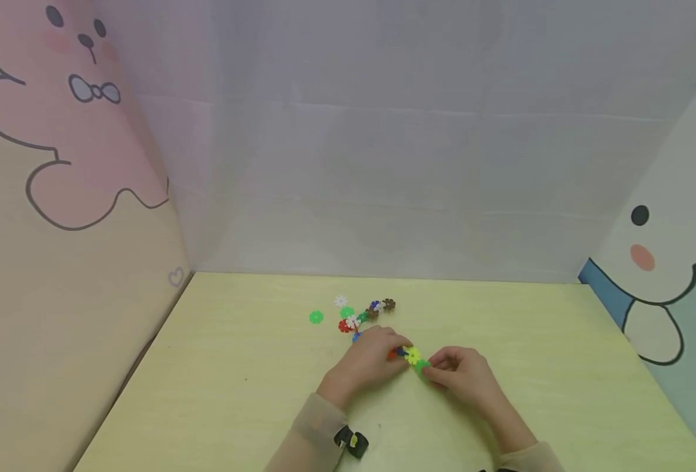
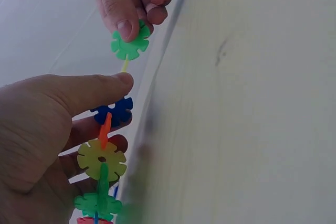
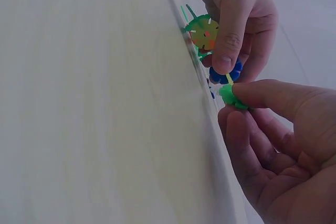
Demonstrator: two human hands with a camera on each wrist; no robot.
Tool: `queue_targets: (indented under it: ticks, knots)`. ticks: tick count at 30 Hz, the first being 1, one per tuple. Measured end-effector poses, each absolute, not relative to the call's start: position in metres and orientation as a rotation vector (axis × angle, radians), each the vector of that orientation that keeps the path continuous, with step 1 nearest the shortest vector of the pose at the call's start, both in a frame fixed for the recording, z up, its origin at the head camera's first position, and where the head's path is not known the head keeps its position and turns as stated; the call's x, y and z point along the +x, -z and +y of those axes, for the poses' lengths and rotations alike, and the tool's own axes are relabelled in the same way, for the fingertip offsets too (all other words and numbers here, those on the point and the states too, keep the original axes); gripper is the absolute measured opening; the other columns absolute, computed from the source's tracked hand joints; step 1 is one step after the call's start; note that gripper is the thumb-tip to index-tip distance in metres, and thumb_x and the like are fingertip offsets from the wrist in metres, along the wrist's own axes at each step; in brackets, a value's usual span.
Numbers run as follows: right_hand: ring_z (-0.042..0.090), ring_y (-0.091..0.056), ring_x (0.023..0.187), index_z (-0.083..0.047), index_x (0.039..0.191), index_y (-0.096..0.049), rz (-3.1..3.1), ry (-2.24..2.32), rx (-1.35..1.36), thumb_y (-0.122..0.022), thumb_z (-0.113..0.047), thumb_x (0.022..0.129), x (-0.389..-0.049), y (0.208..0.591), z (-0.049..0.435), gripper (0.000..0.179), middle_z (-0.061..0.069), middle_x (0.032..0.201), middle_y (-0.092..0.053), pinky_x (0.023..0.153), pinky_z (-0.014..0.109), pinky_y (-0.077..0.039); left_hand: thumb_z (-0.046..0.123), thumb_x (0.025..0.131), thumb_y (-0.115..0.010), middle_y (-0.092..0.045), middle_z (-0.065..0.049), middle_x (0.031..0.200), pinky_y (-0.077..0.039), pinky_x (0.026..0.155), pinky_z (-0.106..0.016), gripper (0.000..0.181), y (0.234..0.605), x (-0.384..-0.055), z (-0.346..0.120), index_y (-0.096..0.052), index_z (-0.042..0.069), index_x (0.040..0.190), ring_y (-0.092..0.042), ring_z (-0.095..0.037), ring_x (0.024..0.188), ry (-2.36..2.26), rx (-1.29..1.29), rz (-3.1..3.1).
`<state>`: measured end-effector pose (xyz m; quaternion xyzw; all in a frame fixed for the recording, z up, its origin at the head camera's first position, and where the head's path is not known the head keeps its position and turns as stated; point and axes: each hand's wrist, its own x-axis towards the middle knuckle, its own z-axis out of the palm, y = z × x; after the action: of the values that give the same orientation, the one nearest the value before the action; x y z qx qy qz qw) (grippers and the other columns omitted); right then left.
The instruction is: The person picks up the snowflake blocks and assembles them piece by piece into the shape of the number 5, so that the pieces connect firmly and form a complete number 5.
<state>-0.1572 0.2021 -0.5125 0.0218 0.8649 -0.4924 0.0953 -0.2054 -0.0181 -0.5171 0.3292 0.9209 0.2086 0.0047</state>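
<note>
My left hand (image 1: 371, 357) grips a chain of notched plastic discs, its thumb over a blue disc (image 2: 113, 110). Along the chain in the left wrist view sit an orange disc (image 2: 105, 131) seen edge-on, a pale yellow disc (image 2: 100, 156) and green and red ones below. Past the left thumb a yellow disc (image 1: 413, 355) joins a light green disc (image 1: 422, 366) at the chain's end. My right hand (image 1: 468, 377) pinches that green disc (image 3: 231, 97) between thumb and fingers. Part of the chain is hidden behind the left hand.
Beyond the left hand lie more linked discs, with red (image 1: 345, 326), white (image 1: 353, 321) and brown (image 1: 388, 304) ones. A loose green disc (image 1: 316, 317) and a white disc (image 1: 341, 301) lie near them on the pale yellow table (image 1: 224, 367). A curtain (image 1: 383, 164) hangs behind.
</note>
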Motion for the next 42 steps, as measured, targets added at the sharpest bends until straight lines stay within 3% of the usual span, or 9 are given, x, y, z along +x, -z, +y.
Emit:
queue_targets:
  ticks: [6, 12, 18, 31, 42]
  knots:
    - [0.010, -0.067, 0.067, -0.012, 0.088, -0.075, 2.648, 1.421, 0.090, -0.085, -0.021, 0.082, -0.1562, 0.5087, 0.1993, 0.016, 0.000, 0.081, -0.076, 0.059, 0.024, -0.055, 0.036, 0.095, -0.071, -0.075, 0.011, 0.113, -0.050, 0.098, -0.029, 0.028, 0.5201, -0.2091, -0.0191, -0.073, 0.027, 0.121, -0.065, -0.008, 0.104, -0.671, 1.026, 2.893]
    - [0.009, -0.066, 0.066, -0.010, 0.089, -0.074, 2.672, 1.398, 0.075, -0.085, -0.021, 0.083, -0.1557, 0.5076, 0.2006, 0.017, 0.001, 0.081, -0.076, 0.058, 0.023, -0.055, 0.034, 0.093, -0.074, -0.072, 0.010, 0.100, -0.047, 0.082, -0.020, 0.031, 0.5200, -0.2102, -0.0201, -0.073, 0.027, 0.123, -0.056, -0.004, 0.086, -0.691, 1.027, 2.849]
    - [0.009, -0.066, 0.067, -0.010, 0.089, -0.074, 2.667, 1.384, 0.075, -0.085, -0.022, 0.083, -0.1553, 0.5068, 0.2011, 0.017, 0.001, 0.081, -0.075, 0.058, 0.023, -0.054, 0.036, 0.093, -0.073, -0.067, 0.011, 0.091, -0.042, 0.075, -0.017, 0.032, 0.5187, -0.2098, -0.0203, -0.073, 0.027, 0.124, -0.049, -0.003, 0.080, -0.701, 1.028, 2.799]
    - [0.006, -0.067, 0.072, -0.017, 0.085, -0.076, 2.724, 1.341, 0.019, -0.086, -0.021, 0.082, -0.1584, 0.5079, 0.2020, 0.011, -0.003, 0.083, -0.078, 0.064, 0.020, -0.054, 0.037, 0.095, -0.072, -0.060, 0.012, 0.088, -0.040, 0.071, -0.015, 0.033, 0.5165, -0.2092, -0.0229, -0.072, 0.025, 0.126, -0.048, -0.003, 0.079, -0.768, 1.019, 2.717]
    - [0.004, -0.067, 0.070, -0.016, 0.081, -0.075, 2.688, 1.420, -0.114, -0.086, -0.021, 0.081, -0.1594, 0.5129, 0.2065, 0.012, -0.002, 0.082, -0.077, 0.065, 0.020, -0.055, 0.029, 0.097, -0.069, -0.067, 0.012, 0.095, -0.046, 0.077, -0.013, 0.026, 0.5149, -0.2106, -0.0228, -0.072, 0.022, 0.122, -0.054, 0.001, 0.081, -0.801, 1.154, 2.693]
